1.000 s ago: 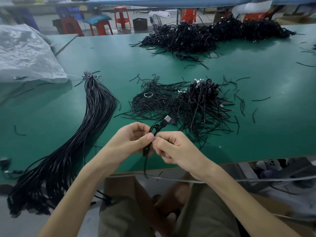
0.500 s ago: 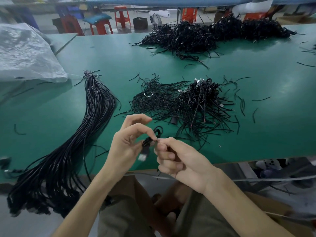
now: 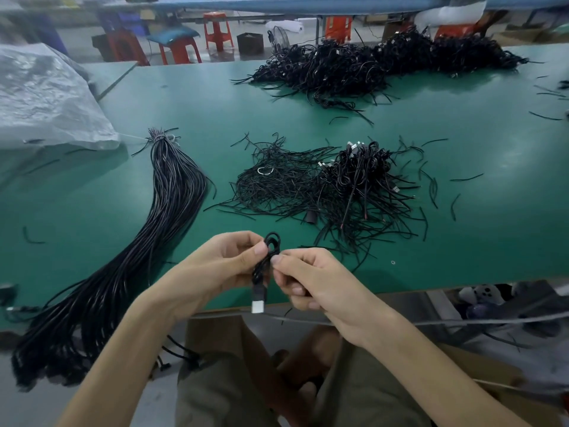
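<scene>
A short black USB cable point(image 3: 265, 266) is folded into a small bundle above the near edge of the green table point(image 3: 492, 229). Its loop points up and its silver plug point(image 3: 257, 306) hangs down. My left hand point(image 3: 215, 266) pinches the bundle from the left with thumb and fingers. My right hand point(image 3: 311, 278) pinches it from the right at the same height. Both hands meet over the table's front edge.
A long bundle of black cables point(image 3: 129, 260) runs from mid-table to the lower left. A heap of thin black ties and coiled cables point(image 3: 326, 186) lies ahead, a bigger cable pile point(image 3: 378, 63) at the far side. A plastic sack point(image 3: 43, 100) sits left.
The cable was flipped: its plug pointed up a second ago and now hangs down. The hands have closed on the folded bundle and the loop now stands above the fingers.
</scene>
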Available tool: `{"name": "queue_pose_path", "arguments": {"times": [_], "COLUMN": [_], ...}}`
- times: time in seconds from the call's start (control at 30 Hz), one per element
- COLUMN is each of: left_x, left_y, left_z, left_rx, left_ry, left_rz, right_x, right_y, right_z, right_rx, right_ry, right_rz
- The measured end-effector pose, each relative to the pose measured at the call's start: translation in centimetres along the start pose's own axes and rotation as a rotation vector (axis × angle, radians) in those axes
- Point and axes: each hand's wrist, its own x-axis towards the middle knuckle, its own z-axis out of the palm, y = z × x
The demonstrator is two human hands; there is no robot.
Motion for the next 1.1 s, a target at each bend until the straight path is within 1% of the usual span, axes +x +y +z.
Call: {"name": "queue_pose_path", "arguments": {"times": [0.1,0.2,0.27,0.37,0.5,0.6,0.67,0.77,0.83,0.97,1.1], "left_x": [-0.6,-0.9,-0.7,-0.6,-0.6,-0.7,-0.9,-1.2,-1.3,-0.8,-0.1], "left_y": [0.4,0.6,0.5,0.2,0.3,0.4,0.7,1.2,1.4,1.8,3.1], "left_z": [-0.4,-0.5,-0.2,0.3,0.5,0.7,0.6,-0.2,-0.5,-0.9,-1.1], "left_rx": [-0.028,0.053,0.08,0.085,0.082,0.138,0.134,0.053,0.04,0.061,-0.01], "left_ry": [-0.08,-0.121,-0.096,-0.003,-0.003,-0.001,-0.032,-0.141,-0.184,-0.223,-0.269], "left_rz": [-0.054,-0.055,-0.013,0.046,0.054,0.066,0.038,-0.087,-0.137,-0.096,0.0], "right_x": [-0.2,-0.4,-0.4,-0.5,-1.0,-1.6,-2.0,-2.7,-3.0,-3.0,-1.9], "right_y": [-0.1,0.0,0.0,0.2,0.5,0.5,0.4,0.4,0.6,0.8,-0.1], "right_z": [0.2,0.4,0.5,0.3,0.4,0.6,0.8,1.4,2.0,2.9,2.8], "right_rx": [-0.032,-0.057,-0.056,-0.025,0.03,0.037,0.044,0.054,0.066,0.003,-0.051], "right_ry": [0.003,0.022,0.031,0.048,0.055,0.071,0.075,0.057,0.054,0.125,0.182], "right_rz": [-0.016,-0.034,-0.037,-0.02,-0.007,-0.019,-0.026,-0.024,-0.032,-0.131,-0.26]}}
